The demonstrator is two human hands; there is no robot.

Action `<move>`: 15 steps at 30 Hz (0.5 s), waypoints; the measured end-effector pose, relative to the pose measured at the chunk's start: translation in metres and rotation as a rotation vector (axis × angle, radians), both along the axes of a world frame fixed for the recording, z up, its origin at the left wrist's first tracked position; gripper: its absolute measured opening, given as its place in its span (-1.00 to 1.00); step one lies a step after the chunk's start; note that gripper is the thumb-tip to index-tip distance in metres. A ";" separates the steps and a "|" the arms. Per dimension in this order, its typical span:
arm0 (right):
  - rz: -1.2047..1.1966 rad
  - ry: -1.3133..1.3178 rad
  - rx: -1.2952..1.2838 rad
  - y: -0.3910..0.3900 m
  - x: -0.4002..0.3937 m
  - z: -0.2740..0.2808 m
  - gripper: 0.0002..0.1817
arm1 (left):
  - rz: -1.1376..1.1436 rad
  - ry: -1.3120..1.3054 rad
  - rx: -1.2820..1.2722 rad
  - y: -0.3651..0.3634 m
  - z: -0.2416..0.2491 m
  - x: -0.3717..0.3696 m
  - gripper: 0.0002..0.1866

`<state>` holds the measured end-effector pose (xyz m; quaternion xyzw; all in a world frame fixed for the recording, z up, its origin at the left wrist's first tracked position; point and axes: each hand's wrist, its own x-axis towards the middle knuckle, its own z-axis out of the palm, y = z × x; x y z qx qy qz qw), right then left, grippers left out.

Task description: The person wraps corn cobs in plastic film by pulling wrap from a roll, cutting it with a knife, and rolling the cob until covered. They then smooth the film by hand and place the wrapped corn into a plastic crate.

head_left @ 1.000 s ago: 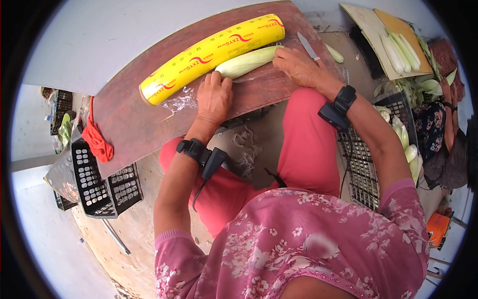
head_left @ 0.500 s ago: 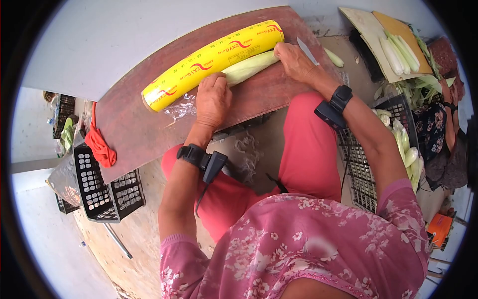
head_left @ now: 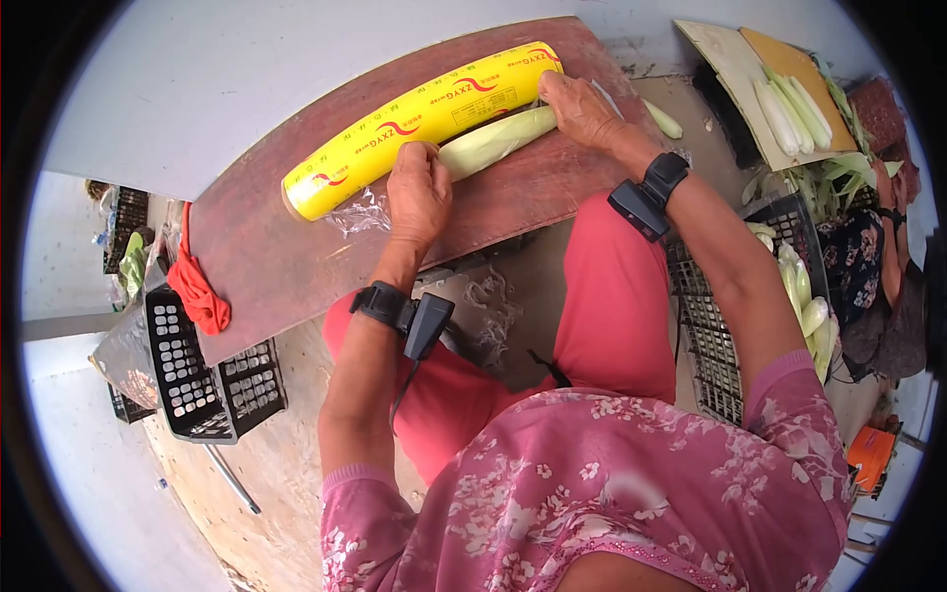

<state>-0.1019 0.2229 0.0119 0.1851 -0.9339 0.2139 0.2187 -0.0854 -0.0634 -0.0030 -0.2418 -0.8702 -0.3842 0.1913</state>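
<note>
A long pale green vegetable (head_left: 498,143), which looks like an ear of corn in its husk, lies on the reddish-brown board along the near side of a yellow roll of cling film (head_left: 424,123). At its left end my left hand (head_left: 419,192) is closed in a pinch on the film. My right hand (head_left: 584,111) pinches the film at the other end, close to the roll's right tip. Clear film between the hands is hard to make out. Crumpled film (head_left: 363,214) lies left of my left hand. A knife blade (head_left: 604,97) is partly hidden behind my right hand.
Another pale vegetable (head_left: 662,119) lies beyond the board's right edge. Several more rest on a tilted panel (head_left: 742,99) and in a black crate (head_left: 712,340) at right. A red cloth (head_left: 200,294) hangs over the left edge, above another black crate (head_left: 187,370). A person sits at far right.
My right hand has shifted slightly up and left, toward the roll's end. My left hand has turned a little, and more of the vegetable shows between the hands.
</note>
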 end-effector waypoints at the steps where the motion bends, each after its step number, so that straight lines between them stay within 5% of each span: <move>1: -0.015 -0.027 0.016 0.000 0.000 0.001 -0.93 | -0.008 0.003 0.007 -0.001 -0.001 -0.002 -0.93; 15: -0.038 -0.150 0.023 0.006 0.001 -0.008 -0.89 | -0.085 -0.146 0.102 -0.003 0.016 0.009 -0.75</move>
